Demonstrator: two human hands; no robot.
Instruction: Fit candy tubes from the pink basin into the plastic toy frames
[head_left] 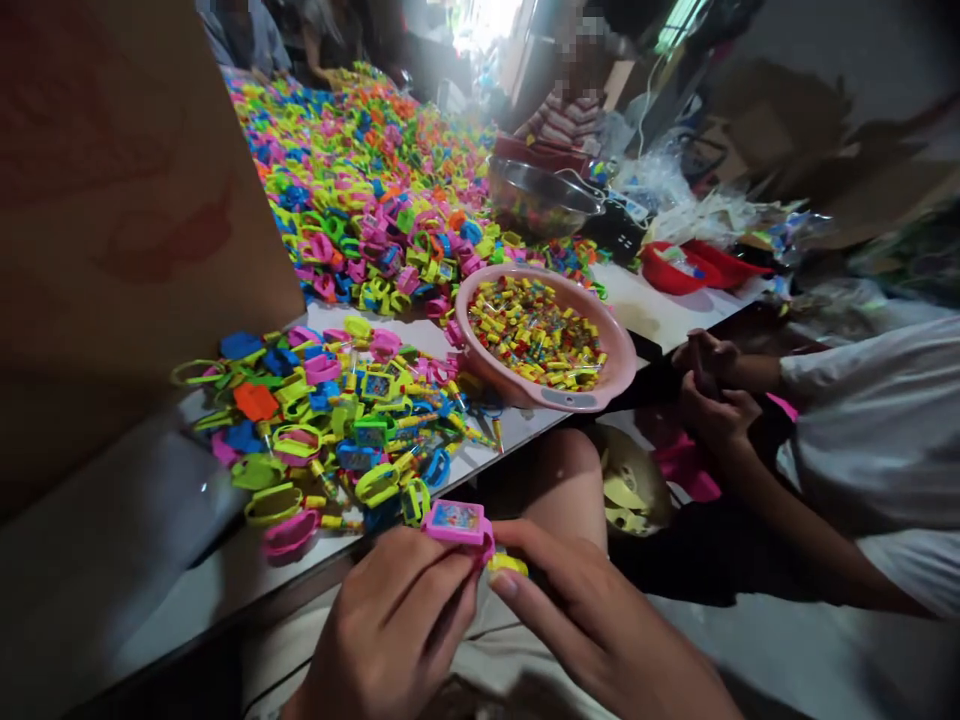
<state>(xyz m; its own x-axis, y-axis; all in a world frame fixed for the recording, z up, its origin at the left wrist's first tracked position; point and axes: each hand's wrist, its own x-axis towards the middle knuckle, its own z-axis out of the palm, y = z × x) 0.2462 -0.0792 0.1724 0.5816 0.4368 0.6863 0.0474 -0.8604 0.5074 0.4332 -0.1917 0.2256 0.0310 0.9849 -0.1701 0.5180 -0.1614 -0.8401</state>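
Observation:
My left hand point(390, 625) and my right hand point(592, 625) meet just below the table edge over my lap. Between their fingertips they hold a pink toy watch point(457, 522) with a small picture screen facing up. A small yellow piece point(508, 564) sits under my right thumb, touching the watch. Just ahead on the white table point(112, 560) lies a loose heap of toy watches point(337, 420) in pink, green, blue, yellow and orange.
A pink basin point(559, 395) of small yellow wrapped pieces stands at the table edge. Beyond it spreads a huge pile of colourful watches point(375, 180), a metal bowl point(540, 195) and red bowls point(675, 270). A brown cardboard sheet point(112, 200) rises at left. Another person's hands point(712, 390) work at right.

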